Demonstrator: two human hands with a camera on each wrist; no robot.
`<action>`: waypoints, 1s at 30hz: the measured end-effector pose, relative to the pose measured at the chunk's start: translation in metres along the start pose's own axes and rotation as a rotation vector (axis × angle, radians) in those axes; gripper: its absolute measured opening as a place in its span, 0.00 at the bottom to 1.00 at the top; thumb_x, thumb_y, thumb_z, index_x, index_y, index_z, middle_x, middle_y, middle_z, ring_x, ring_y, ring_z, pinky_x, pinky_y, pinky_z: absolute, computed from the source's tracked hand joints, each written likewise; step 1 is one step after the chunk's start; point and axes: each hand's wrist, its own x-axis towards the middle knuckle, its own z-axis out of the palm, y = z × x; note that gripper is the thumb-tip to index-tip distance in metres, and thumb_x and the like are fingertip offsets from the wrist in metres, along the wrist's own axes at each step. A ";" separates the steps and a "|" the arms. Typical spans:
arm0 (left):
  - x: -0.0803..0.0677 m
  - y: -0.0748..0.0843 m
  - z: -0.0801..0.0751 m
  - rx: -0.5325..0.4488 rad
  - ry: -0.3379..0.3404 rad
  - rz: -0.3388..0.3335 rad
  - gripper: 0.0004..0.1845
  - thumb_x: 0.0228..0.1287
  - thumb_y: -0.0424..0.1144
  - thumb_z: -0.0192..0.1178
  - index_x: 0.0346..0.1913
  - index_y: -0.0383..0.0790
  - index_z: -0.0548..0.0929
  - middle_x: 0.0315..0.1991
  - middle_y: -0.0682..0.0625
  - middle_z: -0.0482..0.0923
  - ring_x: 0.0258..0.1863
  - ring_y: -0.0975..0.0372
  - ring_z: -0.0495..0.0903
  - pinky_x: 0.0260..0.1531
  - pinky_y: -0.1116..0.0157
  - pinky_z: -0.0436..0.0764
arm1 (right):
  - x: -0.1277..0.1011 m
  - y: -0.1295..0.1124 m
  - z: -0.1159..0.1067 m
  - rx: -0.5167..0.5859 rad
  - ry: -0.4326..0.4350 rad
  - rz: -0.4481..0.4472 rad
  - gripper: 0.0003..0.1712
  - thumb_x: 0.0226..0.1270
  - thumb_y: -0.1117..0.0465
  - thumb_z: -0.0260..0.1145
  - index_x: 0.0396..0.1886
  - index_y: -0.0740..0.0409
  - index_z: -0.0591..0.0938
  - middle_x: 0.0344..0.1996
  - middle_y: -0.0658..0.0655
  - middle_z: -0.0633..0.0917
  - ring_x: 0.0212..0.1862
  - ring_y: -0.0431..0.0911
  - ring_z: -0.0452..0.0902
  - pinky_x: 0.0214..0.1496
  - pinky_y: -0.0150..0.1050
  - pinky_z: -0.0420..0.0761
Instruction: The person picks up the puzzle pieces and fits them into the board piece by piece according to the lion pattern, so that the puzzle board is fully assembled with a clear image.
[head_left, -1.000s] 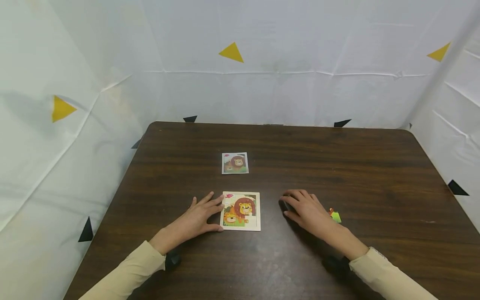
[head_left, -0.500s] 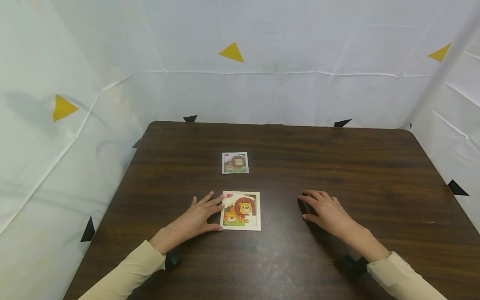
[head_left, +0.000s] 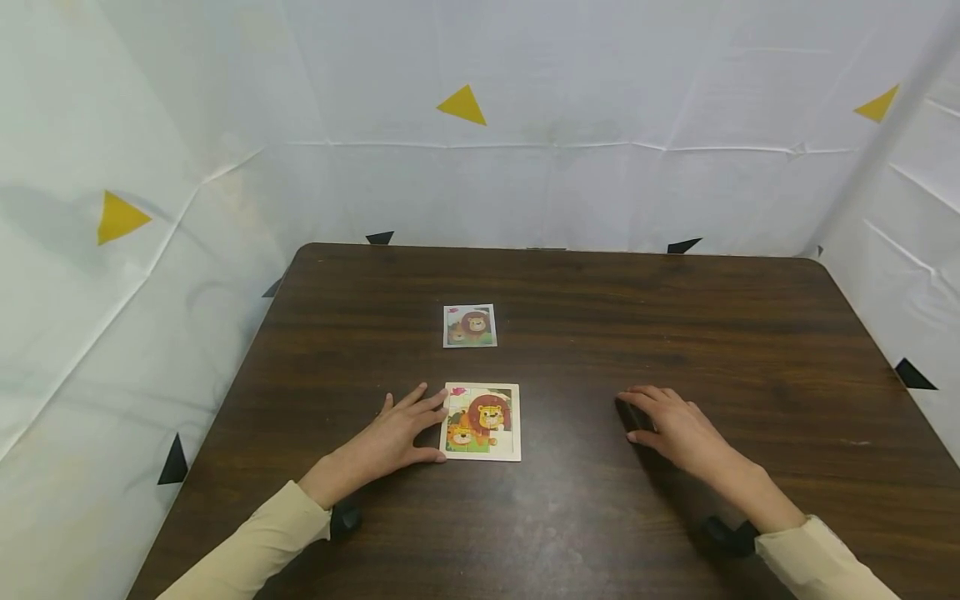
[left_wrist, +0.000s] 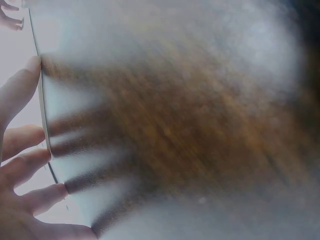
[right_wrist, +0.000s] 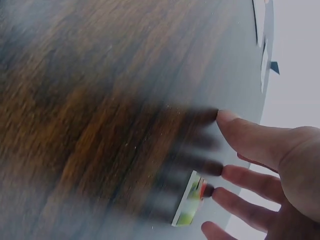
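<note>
A lion jigsaw puzzle lies in a pale square frame, with a bare pale patch at its lower right corner. My left hand rests at the frame's left edge, fingers spread and thumb near the lower corner. To the right, my right hand is low over the table, its fingers loosely bent. In the right wrist view, a puzzle piece printed green with some red lies close by the fingertips. From the head view the hand hides that piece.
Behind the frame lies a small card with the same lion picture. The dark wooden table is bordered by white sheeting at the back and sides.
My right hand has moved to the right, over the green piece that showed beside it a second ago. The left hand and the puzzle have stayed put.
</note>
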 end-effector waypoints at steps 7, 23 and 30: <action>0.000 0.000 0.000 -0.005 0.005 0.000 0.37 0.54 0.56 0.66 0.65 0.42 0.74 0.73 0.48 0.58 0.73 0.46 0.51 0.59 0.31 0.51 | -0.002 0.002 -0.002 -0.017 0.024 -0.028 0.31 0.50 0.62 0.76 0.56 0.62 0.78 0.51 0.61 0.81 0.36 0.48 0.79 0.34 0.52 0.79; 0.001 -0.001 0.000 -0.004 -0.010 -0.004 0.37 0.54 0.56 0.66 0.65 0.41 0.73 0.73 0.48 0.57 0.74 0.46 0.49 0.59 0.31 0.52 | -0.014 0.013 -0.001 -0.026 0.075 -0.064 0.26 0.48 0.65 0.77 0.50 0.60 0.83 0.48 0.60 0.83 0.38 0.51 0.82 0.28 0.42 0.79; 0.002 0.000 -0.001 -0.005 -0.022 -0.017 0.37 0.54 0.56 0.66 0.65 0.42 0.73 0.73 0.48 0.57 0.74 0.47 0.49 0.60 0.31 0.52 | -0.017 0.015 0.000 -0.030 0.116 -0.086 0.24 0.45 0.68 0.77 0.46 0.61 0.84 0.40 0.55 0.83 0.30 0.44 0.80 0.24 0.32 0.75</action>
